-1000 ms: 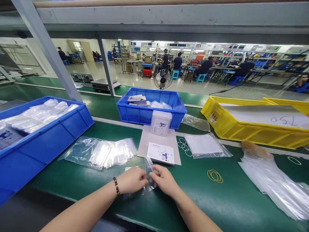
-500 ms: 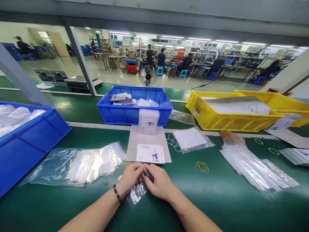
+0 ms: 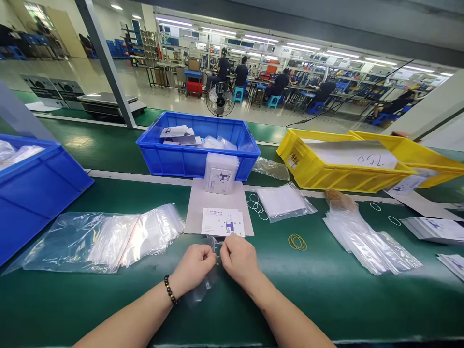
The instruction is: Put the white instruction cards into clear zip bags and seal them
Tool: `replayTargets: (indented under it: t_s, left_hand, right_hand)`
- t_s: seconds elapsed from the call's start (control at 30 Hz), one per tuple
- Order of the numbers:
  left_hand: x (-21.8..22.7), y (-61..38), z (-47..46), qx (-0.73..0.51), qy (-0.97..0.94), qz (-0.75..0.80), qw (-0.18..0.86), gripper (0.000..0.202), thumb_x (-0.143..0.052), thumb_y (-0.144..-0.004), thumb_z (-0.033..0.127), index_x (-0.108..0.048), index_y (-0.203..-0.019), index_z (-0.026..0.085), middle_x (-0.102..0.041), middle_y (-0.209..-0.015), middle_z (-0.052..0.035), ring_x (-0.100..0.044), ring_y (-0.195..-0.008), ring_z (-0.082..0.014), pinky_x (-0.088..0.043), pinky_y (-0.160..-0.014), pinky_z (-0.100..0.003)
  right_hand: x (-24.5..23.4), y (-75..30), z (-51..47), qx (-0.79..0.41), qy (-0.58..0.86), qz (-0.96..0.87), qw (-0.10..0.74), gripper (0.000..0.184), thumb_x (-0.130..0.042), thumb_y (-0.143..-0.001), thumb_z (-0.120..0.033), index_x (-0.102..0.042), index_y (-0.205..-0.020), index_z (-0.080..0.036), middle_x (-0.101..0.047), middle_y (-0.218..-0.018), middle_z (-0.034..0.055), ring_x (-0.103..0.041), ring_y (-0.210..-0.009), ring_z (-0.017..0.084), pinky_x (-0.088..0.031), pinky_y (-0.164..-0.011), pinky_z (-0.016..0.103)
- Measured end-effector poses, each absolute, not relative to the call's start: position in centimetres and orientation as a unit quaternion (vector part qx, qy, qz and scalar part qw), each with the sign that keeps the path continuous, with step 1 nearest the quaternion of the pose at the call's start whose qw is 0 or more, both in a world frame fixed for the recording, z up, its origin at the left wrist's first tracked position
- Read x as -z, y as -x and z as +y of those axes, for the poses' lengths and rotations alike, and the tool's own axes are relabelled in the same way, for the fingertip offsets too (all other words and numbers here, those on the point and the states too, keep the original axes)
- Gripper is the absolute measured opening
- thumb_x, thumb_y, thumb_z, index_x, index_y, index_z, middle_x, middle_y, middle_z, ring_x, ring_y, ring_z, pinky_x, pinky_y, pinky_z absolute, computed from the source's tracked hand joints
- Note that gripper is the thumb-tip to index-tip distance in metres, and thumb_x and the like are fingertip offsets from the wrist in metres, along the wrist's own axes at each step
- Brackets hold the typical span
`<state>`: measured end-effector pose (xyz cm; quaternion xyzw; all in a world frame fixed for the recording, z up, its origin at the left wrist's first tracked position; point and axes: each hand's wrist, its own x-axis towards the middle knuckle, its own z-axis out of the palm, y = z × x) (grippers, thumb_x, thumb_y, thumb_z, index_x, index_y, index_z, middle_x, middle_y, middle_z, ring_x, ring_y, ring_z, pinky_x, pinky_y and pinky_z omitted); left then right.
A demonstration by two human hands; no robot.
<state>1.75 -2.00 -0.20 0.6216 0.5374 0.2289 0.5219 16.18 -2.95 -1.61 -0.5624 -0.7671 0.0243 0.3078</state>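
My left grip (image 3: pixel 195 267) pinches a clear bag (image 3: pixel 203 290) between curled thumb and fingers; my right grip (image 3: pixel 239 257), knuckles up, is closed on its other edge, fingertips hidden. The bag lies between my two fists, its film bridging the small gap and hanging blurred below the left one, over the bench (image 3: pixel 319 304). Just beyond my knuckles, cards (image 3: pixel 222 222) lie on a grey board (image 3: pixel 194 208), a bagged stack (image 3: pixel 220 175) upright behind them. Farther out stands a blue bin (image 3: pixel 166 162).
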Motion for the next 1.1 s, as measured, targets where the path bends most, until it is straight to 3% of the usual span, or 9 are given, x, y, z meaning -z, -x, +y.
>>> replayTargets:
  t_s: [0.17,0.3,0.37,0.47,0.67,0.77,0.87,0.97,1.1]
  left_hand:
    - [0.1,-1.1,-1.1,-0.253,-0.543,0.554,0.578,0.031,-0.045,-0.06,0.041,-0.03,-0.045,0.019,-0.028,-0.043,0.0056,-0.024,-0.044,-0.0074,-0.019,-0.044,-0.021]
    - [-0.6,-0.4,-1.1,-0.266,-0.577,0.541,0.551,0.033,-0.042,-0.071,0.043,-0.039,-0.049,0.018,-0.037,-0.046,0.0027,-0.033,-0.045,-0.0107,-0.027,-0.046,-0.023]
    - [-1.3,0.1,-1.3,-0.313,-0.678,0.494,0.445,0.029,-0.039,-0.078,0.039,-0.051,-0.062,0.018,-0.053,-0.062,-0.0031,-0.048,-0.063,-0.0166,-0.038,-0.061,-0.028]
    - [-2.1,0.9,-1.3,-0.291,-0.813,0.375,0.337,0.016,-0.044,-0.079,0.028,-0.059,-0.079,0.021,-0.059,-0.081,-0.0047,-0.049,-0.089,-0.0209,-0.034,-0.087,-0.034]
    - [-2.7,2.3,-0.4,-0.148,-0.788,0.442,0.401,0.027,-0.053,-0.075,0.035,-0.05,-0.054,0.018,-0.052,-0.059,-0.0009,-0.048,-0.063,-0.0163,-0.034,-0.06,-0.025]
    - [-2.6,2.4,0.0,-0.132,-0.737,0.47,0.467,0.037,-0.042,-0.079,0.043,-0.045,-0.052,0.018,-0.048,-0.052,0.0006,-0.045,-0.053,-0.0144,-0.031,-0.053,-0.024]
    - [-1.7,2.1,0.4,-0.141,-0.665,0.547,0.489,0.036,-0.036,-0.08,0.049,-0.042,-0.059,0.019,-0.048,-0.046,0.0024,-0.046,-0.048,-0.015,-0.031,-0.051,-0.024]
    - [-0.4,1.7,0.7,-0.161,-0.628,0.584,0.49,0.035,-0.037,-0.078,0.051,-0.043,-0.065,0.02,-0.048,-0.042,0.0033,-0.048,-0.045,-0.0155,-0.032,-0.049,-0.023]
    - [0.4,1.2,1.0,-0.203,-0.564,0.565,0.566,0.037,-0.038,-0.073,0.055,-0.043,-0.063,0.019,-0.045,-0.04,0.0044,-0.039,-0.036,-0.0111,-0.028,-0.04,-0.021]
  right_hand:
    - [0.5,-16.3,-3.3,-0.04,0.485,-0.816,0.311,0.022,-0.046,-0.08,-0.033,-0.055,-0.087,-0.014,-0.054,-0.074,0.0066,-0.049,-0.065,0.016,-0.039,-0.057,0.026]
    - [0.1,-16.5,-3.3,-0.106,0.45,-0.851,0.251,0.021,-0.038,-0.083,-0.019,-0.059,-0.08,-0.016,-0.054,-0.069,0.0053,-0.049,-0.062,0.015,-0.039,-0.057,0.026]
    - [-0.1,-17.0,-3.2,-0.175,0.444,-0.842,0.251,0.025,-0.036,-0.083,-0.015,-0.061,-0.08,-0.017,-0.055,-0.066,0.0036,-0.05,-0.06,0.013,-0.04,-0.057,0.024]
    - [-0.9,-17.8,-2.9,-0.296,0.438,-0.811,0.25,0.022,-0.041,-0.082,-0.015,-0.062,-0.081,-0.019,-0.057,-0.066,0.001,-0.051,-0.061,0.012,-0.04,-0.059,0.022]
    - [-2.7,-19.1,-2.6,-0.466,0.452,-0.742,0.167,0.018,-0.057,-0.074,-0.023,-0.053,-0.058,-0.017,-0.051,-0.055,-0.0036,-0.046,-0.051,0.009,-0.036,-0.049,0.019]
    - [-2.1,-19.6,-2.1,-0.394,0.464,-0.755,0.243,0.015,-0.052,-0.078,-0.024,-0.058,-0.066,-0.017,-0.058,-0.068,0.0007,-0.053,-0.063,0.012,-0.042,-0.06,0.023]
    - [-0.3,-19.9,-1.3,-0.187,0.568,-0.736,0.318,0.02,-0.044,-0.082,-0.022,-0.061,-0.091,-0.017,-0.063,-0.089,0.0079,-0.055,-0.08,0.019,-0.043,-0.072,0.031]
    - [1.4,-19.9,-0.8,-0.044,0.612,-0.734,0.29,0.024,-0.044,-0.082,-0.021,-0.061,-0.098,-0.015,-0.062,-0.097,0.0114,-0.053,-0.091,0.025,-0.041,-0.075,0.037]
    - [2.2,-19.7,-0.6,-0.027,0.584,-0.76,0.284,0.021,-0.046,-0.082,-0.021,-0.061,-0.096,-0.017,-0.063,-0.097,0.0092,-0.053,-0.096,0.024,-0.041,-0.079,0.038]
